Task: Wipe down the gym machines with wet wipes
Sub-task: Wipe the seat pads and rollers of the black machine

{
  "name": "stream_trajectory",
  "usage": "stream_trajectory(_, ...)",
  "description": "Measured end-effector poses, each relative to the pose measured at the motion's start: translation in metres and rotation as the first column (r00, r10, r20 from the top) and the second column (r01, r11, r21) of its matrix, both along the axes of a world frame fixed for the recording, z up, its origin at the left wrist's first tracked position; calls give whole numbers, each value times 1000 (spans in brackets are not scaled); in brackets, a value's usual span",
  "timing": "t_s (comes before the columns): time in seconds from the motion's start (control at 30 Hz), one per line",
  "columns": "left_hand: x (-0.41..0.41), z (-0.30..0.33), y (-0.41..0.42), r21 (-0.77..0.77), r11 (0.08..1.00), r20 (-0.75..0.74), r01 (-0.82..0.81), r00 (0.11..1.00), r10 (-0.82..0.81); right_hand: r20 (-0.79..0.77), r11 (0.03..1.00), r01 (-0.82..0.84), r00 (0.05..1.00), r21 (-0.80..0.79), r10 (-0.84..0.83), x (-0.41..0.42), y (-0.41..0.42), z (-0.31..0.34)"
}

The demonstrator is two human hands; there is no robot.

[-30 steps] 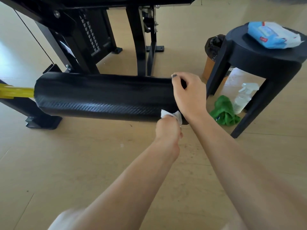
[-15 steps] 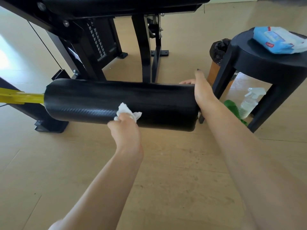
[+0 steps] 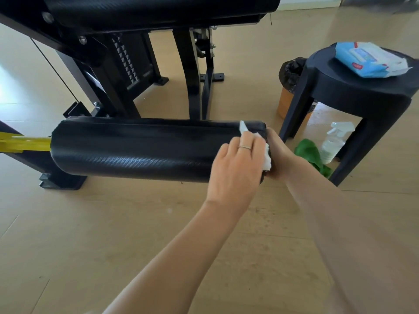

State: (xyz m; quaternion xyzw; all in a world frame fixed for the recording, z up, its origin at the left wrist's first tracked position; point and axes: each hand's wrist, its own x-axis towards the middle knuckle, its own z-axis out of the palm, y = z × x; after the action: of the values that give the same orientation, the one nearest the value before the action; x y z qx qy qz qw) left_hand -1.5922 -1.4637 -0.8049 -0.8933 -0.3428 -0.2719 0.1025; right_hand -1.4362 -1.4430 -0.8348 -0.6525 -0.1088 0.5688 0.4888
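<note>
A black padded roller point(image 3: 136, 150) of the gym machine lies level across the middle of the view, mounted on a yellow bar point(image 3: 25, 143) at its left. My left hand point(image 3: 235, 168) presses a white wet wipe point(image 3: 265, 152) flat against the roller's right end. My right hand point(image 3: 278, 155) cups that end face from the right, mostly hidden behind the wipe and my left hand. A blue pack of wet wipes point(image 3: 369, 58) lies on a black stool point(image 3: 353, 91) at the upper right.
The machine's black frame and padded seat point(image 3: 158, 10) fill the top left. Under the stool stand a spray bottle point(image 3: 333, 143) and a green cloth point(image 3: 310, 155). A bin with a black liner point(image 3: 290, 87) stands behind the stool. The floor is wooden.
My left hand slid the wipe along the roller from its middle to the right end. My right hand stayed at the roller's right end.
</note>
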Motion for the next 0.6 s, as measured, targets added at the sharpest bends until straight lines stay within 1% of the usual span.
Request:
stream_trajectory(0.1, 3, 10, 8, 6, 1000, -41, -30, 999, 31, -37, 995, -66, 997, -70, 64, 1, -6, -7)
stream_trajectory(0.17, -11, 18, 22, -24, 990, -66, -142, 988, 141, -74, 990, -104, 992, -93, 97, 7, -6, -16)
stream_trajectory(0.2, -23, 21, 31, -39, 973, -82, -227, 971, 223, -54, 987, -116, 992, -109, 111, 5, -9, -11)
stream_trajectory(0.23, -36, 22, 40, -54, 946, -84, -318, 946, 313, -46, 992, -82, 996, -100, 78, 2, -11, -5)
stream_trajectory(0.27, -49, 24, 48, -68, 916, -66, -396, 917, 392, -57, 998, -41, 998, -56, 38, 0, -11, -1)
stream_trajectory(0.33, -58, 24, 53, -113, 874, -18, -472, 881, 473, -22, 995, 74, 997, 73, -73, 1, -5, 1)
stream_trajectory(0.37, -52, 23, 49, -99, 882, -8, -461, 886, 463, 23, 984, 103, 994, 147, -107, 0, -2, 5)
stream_trajectory(0.4, -39, 21, 42, -66, 908, -9, -413, 910, 414, 57, 972, 110, 991, 206, -124, -4, 2, 8)
stream_trajectory(0.43, -22, 18, 33, -41, 945, -21, -325, 946, 325, 74, 965, 91, 991, 246, -112, -7, 5, 9)
stream_trajectory(0.5, 12, 9, 12, -17, 996, -25, -89, 996, 89, 74, 961, 54, 994, 270, -77, -12, 6, 11)
stream_trajectory(0.53, 24, 5, 5, -22, 1000, -6, 4, 1000, -4, 49, 958, 70, 995, 277, -87, -13, 5, 10)
stream_trajectory(0.57, 31, 4, 3, -27, 998, 10, 57, 998, -57, 17, 958, 89, 995, 274, -97, -11, 5, 7)
stream_trajectory(0.6, 30, 6, 4, -29, 997, 2, 76, 997, -76, -1, 958, 104, 994, 265, -107, -10, 5, 5)
